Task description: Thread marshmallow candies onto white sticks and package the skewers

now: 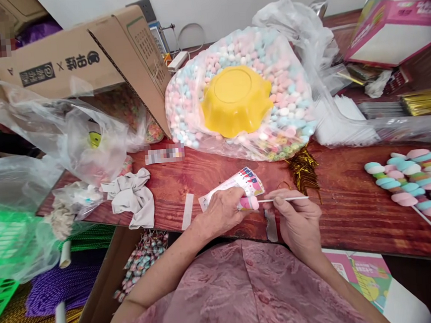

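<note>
My left hand [223, 210] is closed around a small pink-and-white marshmallow [253, 203] at the table's front edge. A thin white stick [265, 201] runs from the marshmallow to the right, and my right hand [298, 219] pinches it between thumb and fingers. Just behind my left fingers lie printed cards or packets [252, 180], partly covered by that hand. A bundle of gold tinsel ties [302, 169] rests behind my right hand.
A big clear bag of pastel marshmallows [287, 76] bears an upturned yellow bowl [233, 100]. Finished marshmallow skewers [414, 180] lie at the right. A cardboard box [69, 63], a grey cloth [134, 195] and a green basket [8, 237] are at the left.
</note>
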`<state>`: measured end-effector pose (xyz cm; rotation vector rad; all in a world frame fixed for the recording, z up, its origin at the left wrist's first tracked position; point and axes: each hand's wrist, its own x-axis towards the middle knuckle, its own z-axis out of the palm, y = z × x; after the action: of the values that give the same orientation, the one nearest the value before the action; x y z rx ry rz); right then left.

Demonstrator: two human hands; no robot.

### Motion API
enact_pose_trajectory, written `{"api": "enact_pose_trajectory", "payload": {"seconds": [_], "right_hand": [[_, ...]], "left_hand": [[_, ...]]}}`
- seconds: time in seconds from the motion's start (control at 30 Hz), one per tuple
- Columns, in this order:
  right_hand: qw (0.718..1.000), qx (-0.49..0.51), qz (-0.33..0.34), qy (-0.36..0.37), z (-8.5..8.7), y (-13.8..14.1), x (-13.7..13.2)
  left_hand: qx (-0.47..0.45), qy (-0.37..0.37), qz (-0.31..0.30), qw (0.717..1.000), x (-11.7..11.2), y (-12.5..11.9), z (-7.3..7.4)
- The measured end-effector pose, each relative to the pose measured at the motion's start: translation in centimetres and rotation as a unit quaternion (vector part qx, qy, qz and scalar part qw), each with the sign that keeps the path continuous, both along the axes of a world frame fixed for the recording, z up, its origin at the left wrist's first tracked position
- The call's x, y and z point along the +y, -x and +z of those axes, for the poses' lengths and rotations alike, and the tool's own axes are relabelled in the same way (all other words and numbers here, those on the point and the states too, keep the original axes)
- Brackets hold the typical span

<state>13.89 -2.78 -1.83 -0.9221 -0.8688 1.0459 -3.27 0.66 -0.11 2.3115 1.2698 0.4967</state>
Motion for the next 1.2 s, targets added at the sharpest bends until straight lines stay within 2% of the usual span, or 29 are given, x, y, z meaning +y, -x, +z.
{"api": "enact_pose_trajectory", "payload": {"seconds": [0.13, 0.23, 0.37, 0.47, 0.57, 0.7, 0.77, 0.83, 0.87, 0.93, 1.03, 1.1, 1.17, 1.2], "right_hand": [[0.997, -0.067, 0.022, -0.024, -1.2, 1.3, 0.1], [0.994, -0.087, 0.053, -0.027, -1.4, 1.8, -0.1], [0.991, -0.09, 0.091, -0.038, 0.0, 1.0, 0.0], [0.986, -0.145, 0.073, -0.05, 1.2, 0.0, 0.5], [0.986, -0.152, 0.06, -0.023, 1.3, -0.5, 1.3], [0.996, -0.064, 0.053, 0.018, 0.5, -0.6, 2.0], [0.997, -0.05, 0.06, 0.026, 0.4, -0.5, 2.0], [0.997, -0.056, 0.06, 0.018, 0.4, -0.2, 2.0], [0.996, -0.069, 0.059, 0.01, 0.6, 0.0, 2.0], [0.991, -0.116, 0.069, -0.014, 0.8, 0.3, 2.0], [0.974, -0.203, 0.084, -0.062, 1.0, 0.1, 1.8], [0.957, -0.267, 0.048, -0.106, 1.2, -0.5, 1.5], [0.915, -0.357, -0.01, -0.188, 1.6, -1.4, 1.3], [0.875, -0.421, -0.023, -0.239, 1.9, -1.9, 1.2]], "left_hand": [[-0.029, 0.02, -0.015, 0.999, -0.1, -0.9, 0.2], [-0.048, 0.034, -0.02, 0.998, -0.3, -1.4, 0.3], [-0.057, 0.064, 0.026, 0.996, -0.6, -1.7, 1.3], [-0.122, 0.128, 0.0, 0.984, -0.6, -1.5, 2.6], [-0.218, 0.234, -0.036, 0.947, 0.2, -0.4, 3.2], [-0.278, 0.379, -0.04, 0.882, 1.3, 1.2, 2.4], [-0.29, 0.441, -0.014, 0.849, 1.1, 1.3, 1.7], [-0.324, 0.472, 0.045, 0.819, 0.4, 0.8, 1.3], [-0.339, 0.474, 0.074, 0.809, -0.1, 0.4, 1.3], [-0.352, 0.458, 0.117, 0.808, -0.9, -0.4, 1.5], [-0.364, 0.434, 0.149, 0.811, -1.4, -1.1, 2.0], [-0.388, 0.421, 0.174, 0.801, -1.2, -1.1, 2.3], [-0.388, 0.427, 0.182, 0.796, -1.0, -0.7, 2.3], [-0.377, 0.438, 0.175, 0.797, -0.9, -0.5, 2.4]]}}
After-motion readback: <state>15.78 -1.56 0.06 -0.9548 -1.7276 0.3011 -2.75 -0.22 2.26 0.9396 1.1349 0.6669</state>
